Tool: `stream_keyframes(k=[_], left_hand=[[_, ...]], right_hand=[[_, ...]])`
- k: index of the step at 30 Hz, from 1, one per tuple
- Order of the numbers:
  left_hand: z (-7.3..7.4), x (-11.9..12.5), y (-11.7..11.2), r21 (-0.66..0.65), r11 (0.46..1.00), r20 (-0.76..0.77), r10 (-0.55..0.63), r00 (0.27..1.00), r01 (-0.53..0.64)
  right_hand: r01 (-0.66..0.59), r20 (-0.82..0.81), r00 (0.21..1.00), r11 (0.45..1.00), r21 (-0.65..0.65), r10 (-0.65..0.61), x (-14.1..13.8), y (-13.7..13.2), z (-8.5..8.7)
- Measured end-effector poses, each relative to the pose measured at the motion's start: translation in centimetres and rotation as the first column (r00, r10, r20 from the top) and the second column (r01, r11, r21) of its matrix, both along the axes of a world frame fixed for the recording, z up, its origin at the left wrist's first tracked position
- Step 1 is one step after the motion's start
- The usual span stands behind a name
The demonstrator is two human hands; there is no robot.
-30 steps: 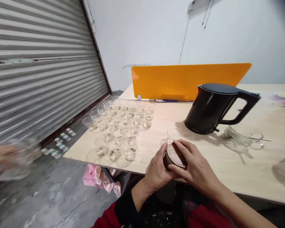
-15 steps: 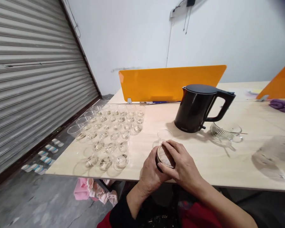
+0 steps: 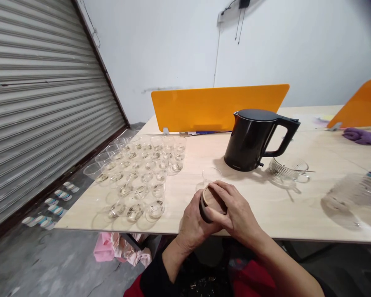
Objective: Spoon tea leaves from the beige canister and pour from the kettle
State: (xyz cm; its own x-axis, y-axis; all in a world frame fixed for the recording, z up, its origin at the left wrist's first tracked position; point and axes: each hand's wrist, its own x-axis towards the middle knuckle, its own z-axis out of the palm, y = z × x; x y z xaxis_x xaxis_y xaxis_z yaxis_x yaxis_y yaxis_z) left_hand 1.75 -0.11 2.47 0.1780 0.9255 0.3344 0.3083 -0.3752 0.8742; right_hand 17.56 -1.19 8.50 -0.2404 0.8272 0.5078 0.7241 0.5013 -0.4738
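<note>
Round dark canister (image 3: 206, 208) with a wooden lid (image 3: 213, 199) is being held at the near edge of the pale table (image 3: 297, 214), the left hand (image 3: 194, 225) wrapped closed around its side and the right hand (image 3: 236, 210) gripping the lid from above. An empty clear cup (image 3: 210, 175) is standing just behind, and rows of small clear cups (image 3: 142, 177) are sitting to the left. Should the lid be released suddenly, contents could be spilled or the nearest cup knocked over.

Beyond our fingers (image 3: 231, 198) we see a black kettle (image 3: 250, 140), an orange divider (image 3: 216, 108) and clear cups (image 3: 136, 173) (pale wood-grain worktop (image 3: 266, 206) beneath); purple cloth (image 3: 363, 136) far right.
</note>
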Motion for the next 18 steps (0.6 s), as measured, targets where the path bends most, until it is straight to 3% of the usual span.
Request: stream_keyframes(k=[4,8,10,13,18], left_hand=[[0.0,-0.2,-0.1,-0.057,0.998,0.023,-0.010,1.000,0.011],[0.7,-0.4,-0.2,-0.066,0.997,0.035,-0.049,0.998,0.051],[0.9,-0.4,-0.3,-0.037,0.998,0.049,-0.053,0.997,0.055],[0.8,-0.3,-0.3,-0.019,0.999,0.059,-0.048,0.997,0.050],[0.1,-0.2,-0.3,0.019,0.999,0.037,-0.031,0.999,0.031]], right_hand=[[-0.022,-0.088,0.996,0.999,-0.034,0.019,0.4,0.1,1.4],[0.119,-0.197,0.976,0.985,0.126,-0.092,2.7,-0.1,1.5],[0.235,-0.146,0.966,0.957,0.171,-0.212,4.9,0.0,0.6],[0.356,0.005,0.933,0.926,0.125,-0.360,8.9,0.1,-2.1],[0.433,0.189,0.885,0.901,0.005,-0.426,12.9,-0.2,-6.4]])
